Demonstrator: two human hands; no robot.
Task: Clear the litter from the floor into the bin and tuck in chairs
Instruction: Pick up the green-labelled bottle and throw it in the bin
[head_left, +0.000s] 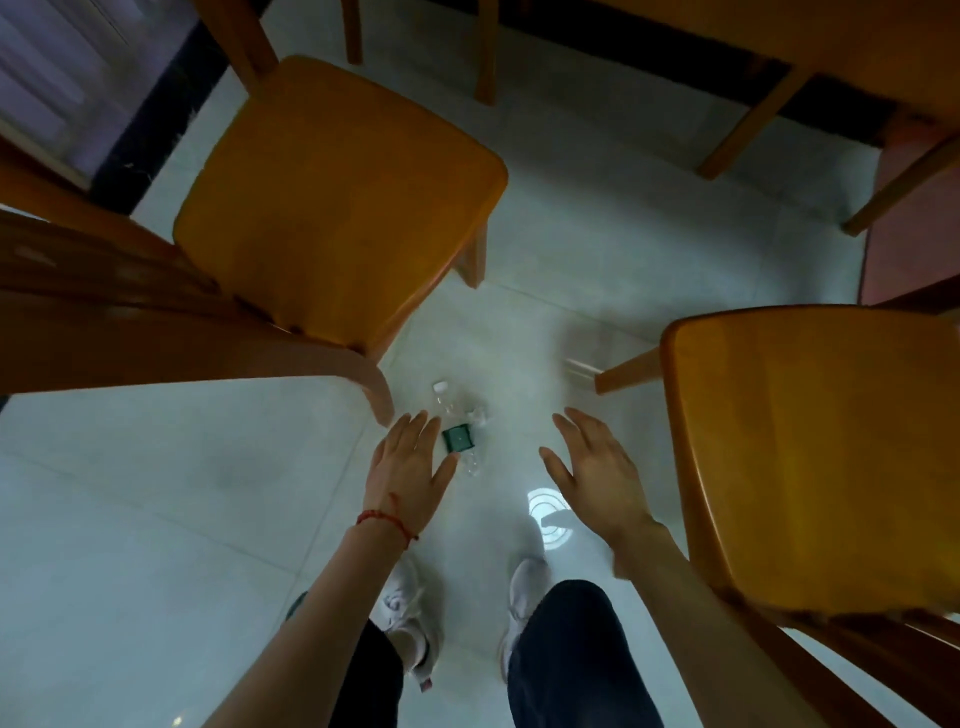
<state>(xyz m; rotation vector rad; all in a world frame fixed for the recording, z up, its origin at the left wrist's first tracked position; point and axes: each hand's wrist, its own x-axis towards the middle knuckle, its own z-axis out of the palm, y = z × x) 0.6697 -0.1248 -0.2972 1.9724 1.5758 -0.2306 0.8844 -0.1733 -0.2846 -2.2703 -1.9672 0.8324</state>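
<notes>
A clear plastic bottle (457, 428) with a white cap and a green label lies on the pale tiled floor between two wooden chairs. A small crumpled white scrap (479, 415) lies beside it. My left hand (410, 470) hovers open over the bottle's left side, fingers spread, a red string on its wrist. My right hand (597, 467) is open too, to the right of the bottle and apart from it. The left chair (337, 197) and the right chair (815, 457) both stand pulled out, with orange seats.
A table edge (779, 31) and more chair legs run along the top. A pale flat scrap (582, 371) lies near the right chair's front leg. My white shoes (410, 608) stand just behind the bottle. Open floor stretches to the lower left.
</notes>
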